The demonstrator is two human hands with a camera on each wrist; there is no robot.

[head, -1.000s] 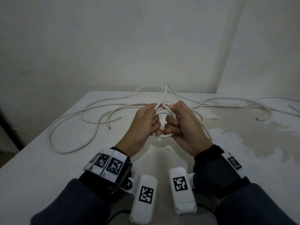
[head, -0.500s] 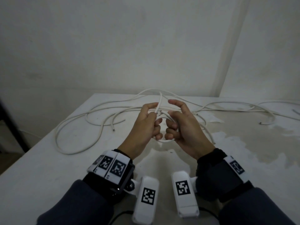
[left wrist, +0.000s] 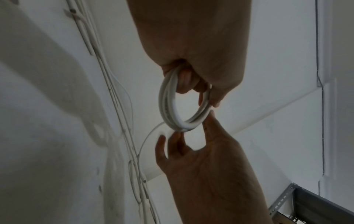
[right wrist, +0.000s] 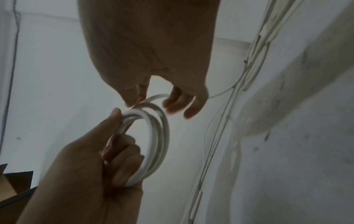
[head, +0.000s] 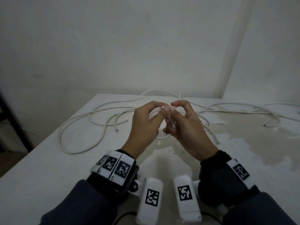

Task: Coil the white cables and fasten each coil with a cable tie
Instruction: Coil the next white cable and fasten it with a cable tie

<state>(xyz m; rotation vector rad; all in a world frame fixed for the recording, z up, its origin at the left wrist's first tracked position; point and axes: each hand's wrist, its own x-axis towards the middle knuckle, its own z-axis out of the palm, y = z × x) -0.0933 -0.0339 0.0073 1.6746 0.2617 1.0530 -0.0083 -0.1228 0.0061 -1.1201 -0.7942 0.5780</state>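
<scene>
A small coil of white cable (left wrist: pixel 168 104) hangs in the air between my hands, above the white table (head: pixel 48 159). My left hand (head: pixel 159 110) grips the coil, its fingers curled through the ring (right wrist: pixel 153 136). From the other side, my right hand (head: pixel 174 107) pinches a strand at the coil's rim between thumb and forefinger (right wrist: pixel 140 97). The rest of the cable (head: pixel 103 125) trails from the coil in loose loops over the table. In the head view the hands hide most of the coil. No cable tie shows.
More white cable (head: pixel 243 109) sprawls across the table's far right, one cut end (head: pixel 265 125) lying free. Another cut end (head: pixel 116 129) lies left of my hands. The table's left edge drops off near a dark post (head: pixel 9 120). A wall stands close behind.
Both hands have risen a little. My right hand has shifted from clutching the coil's side to pinching a strand at its top. The strand that stood upright between my hands now leans back to the right.
</scene>
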